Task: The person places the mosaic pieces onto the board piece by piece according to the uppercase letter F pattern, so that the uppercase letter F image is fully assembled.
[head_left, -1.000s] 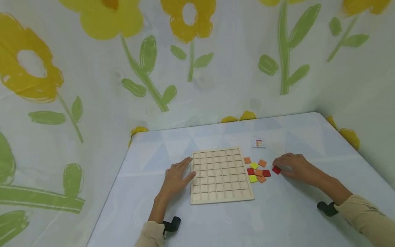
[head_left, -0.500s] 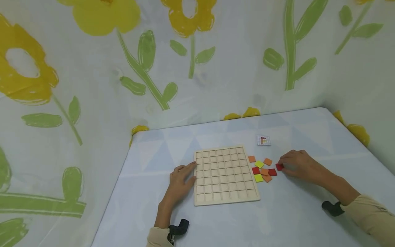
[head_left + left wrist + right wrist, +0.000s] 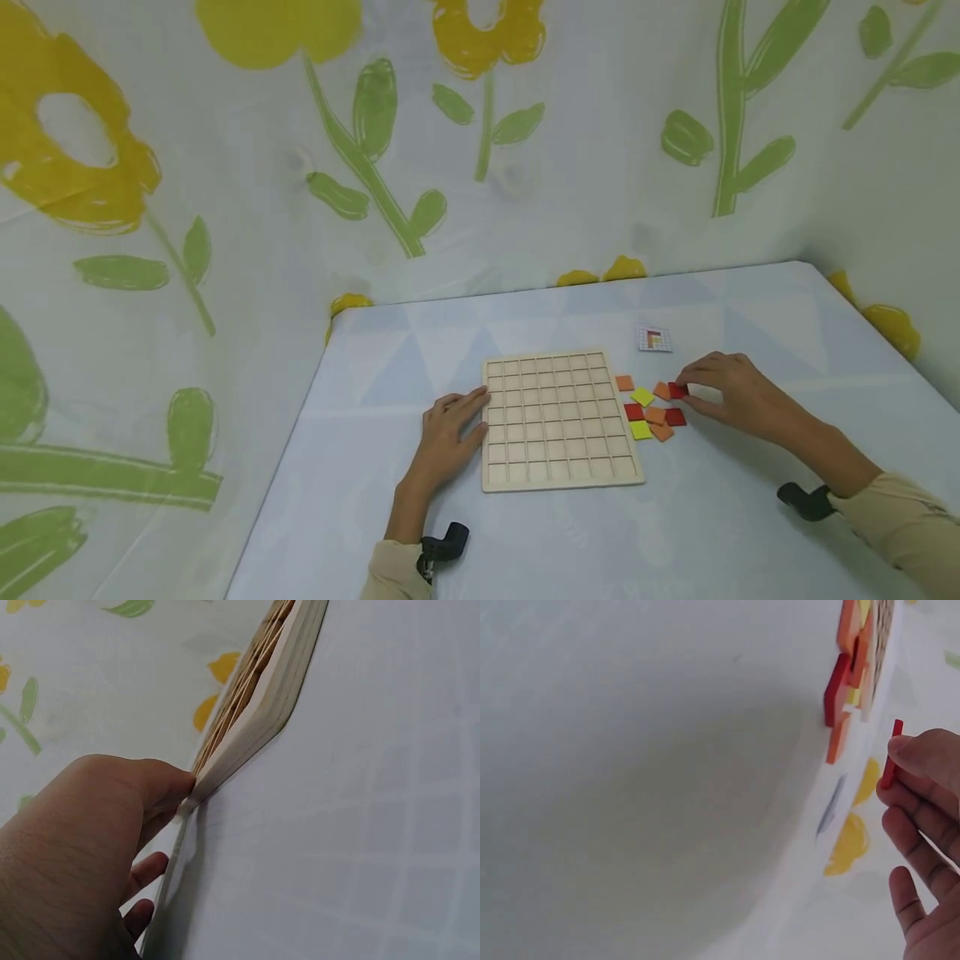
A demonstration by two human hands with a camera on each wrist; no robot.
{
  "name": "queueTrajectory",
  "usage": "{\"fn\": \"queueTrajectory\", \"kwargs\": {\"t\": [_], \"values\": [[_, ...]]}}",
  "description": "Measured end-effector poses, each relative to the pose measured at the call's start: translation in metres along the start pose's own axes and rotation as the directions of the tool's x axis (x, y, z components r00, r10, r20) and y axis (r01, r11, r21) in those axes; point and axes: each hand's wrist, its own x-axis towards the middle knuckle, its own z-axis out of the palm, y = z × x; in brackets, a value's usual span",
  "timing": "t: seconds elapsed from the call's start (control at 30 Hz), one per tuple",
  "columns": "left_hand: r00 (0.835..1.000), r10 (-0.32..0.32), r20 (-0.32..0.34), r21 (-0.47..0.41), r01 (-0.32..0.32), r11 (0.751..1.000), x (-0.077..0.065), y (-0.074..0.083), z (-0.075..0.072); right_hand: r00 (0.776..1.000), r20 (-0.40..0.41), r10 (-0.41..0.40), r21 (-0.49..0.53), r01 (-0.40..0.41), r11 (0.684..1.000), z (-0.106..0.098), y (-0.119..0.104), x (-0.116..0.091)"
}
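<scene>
My left hand [image 3: 444, 440] rests at the left side of a pale wooden board [image 3: 558, 422] with a grid of square cells. In the left wrist view its thumb [image 3: 169, 780] touches the board's edge, with the other fingers spread out below. My right hand [image 3: 738, 396] pinches a red square tile [image 3: 892, 754] between thumb and index finger, raised off the table in the right wrist view. Just left of it, by the board's right edge, lies a loose group of orange, yellow and red tiles, among them a red tile [image 3: 676, 417] and an orange tile [image 3: 625, 383].
A small printed card [image 3: 655, 338] with a coloured grid pattern lies beyond the tiles. The white table [image 3: 585, 550] meets a flower-printed curtain [image 3: 525, 225] at the back and left. Dark wrist cameras sit on both wrists.
My right hand has lifted the red tile from the table, bringing it up and a little left over the tile group. My left hand stays at the board's edge; the view shifts slightly.
</scene>
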Motion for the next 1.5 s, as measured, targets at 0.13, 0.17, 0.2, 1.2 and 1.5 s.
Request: {"fn": "queueTrajectory", "kwargs": {"t": [0.13,0.17,0.2,1.2,1.5], "values": [[1.0,-0.001,0.005,-0.004,0.001,1.0,0.002,0.002,0.0,1.0,0.002,0.005,0.011,-0.005,1.0,-0.002,-0.007,0.009],[1.0,-0.002,0.007,-0.005,0.002,1.0,0.002,0.003,-0.001,1.0,-0.001,0.002,0.016,-0.002,1.0,-0.002,-0.009,0.011],[1.0,-0.004,0.01,-0.001,0.004,1.0,0.002,0.004,-0.001,1.0,-0.002,-0.001,0.022,0.001,1.0,-0.002,-0.011,0.014],[0.999,-0.036,0.014,0.025,0.035,0.999,-0.001,0.006,-0.002,0.995,-0.017,-0.103,0.095,0.104,0.99,0.019,-0.053,0.065],[0.999,-0.029,0.017,0.031,0.028,0.999,-0.001,0.006,-0.002,0.992,0.0,-0.127,0.122,0.126,0.985,0.028,-0.06,0.076]]}}
